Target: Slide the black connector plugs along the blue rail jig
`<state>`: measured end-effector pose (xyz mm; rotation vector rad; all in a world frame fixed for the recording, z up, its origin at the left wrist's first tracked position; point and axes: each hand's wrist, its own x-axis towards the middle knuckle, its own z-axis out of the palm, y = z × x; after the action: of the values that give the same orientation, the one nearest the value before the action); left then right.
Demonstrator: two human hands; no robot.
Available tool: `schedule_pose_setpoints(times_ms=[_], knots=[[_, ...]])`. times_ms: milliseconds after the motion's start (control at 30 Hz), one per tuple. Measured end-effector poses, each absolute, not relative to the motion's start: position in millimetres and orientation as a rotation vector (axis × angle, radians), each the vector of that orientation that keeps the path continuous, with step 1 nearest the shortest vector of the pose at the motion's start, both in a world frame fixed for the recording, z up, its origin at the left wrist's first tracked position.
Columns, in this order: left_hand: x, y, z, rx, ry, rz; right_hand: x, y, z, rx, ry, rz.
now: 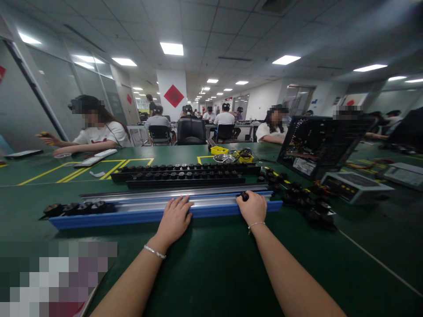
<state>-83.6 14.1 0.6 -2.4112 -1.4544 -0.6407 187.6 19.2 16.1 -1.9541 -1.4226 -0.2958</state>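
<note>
A long blue channel rail [132, 216] with a silvery inside lies across the green table before me. My left hand [175, 218] rests flat on its middle, fingers stretched out over the near wall. Toward the rail's right end, my right hand [254, 207] grips a small black round part [244, 196] with thumb and fingers, at or just above the channel. Several black blocks with round tops [82, 207] sit in a row at the rail's left end. More loose black parts [307, 200] are heaped beyond the right end.
Behind the rail lie two black strips filled with round parts [185, 175]. A metal dish [224, 158] and yellow trays [219, 150] stand farther back. To the right are an open computer case [307, 145] and a power supply box [357, 187]. Co-workers sit around the table [211, 273].
</note>
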Motion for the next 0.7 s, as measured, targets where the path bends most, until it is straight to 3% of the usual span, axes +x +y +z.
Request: schedule_pose_setpoints(times_ms=[700], knots=[[-83.4,13.6,1.4,-2.412,-1.447,-0.641,195.4,20.6,15.0,-2.0,-1.37,-0.318]])
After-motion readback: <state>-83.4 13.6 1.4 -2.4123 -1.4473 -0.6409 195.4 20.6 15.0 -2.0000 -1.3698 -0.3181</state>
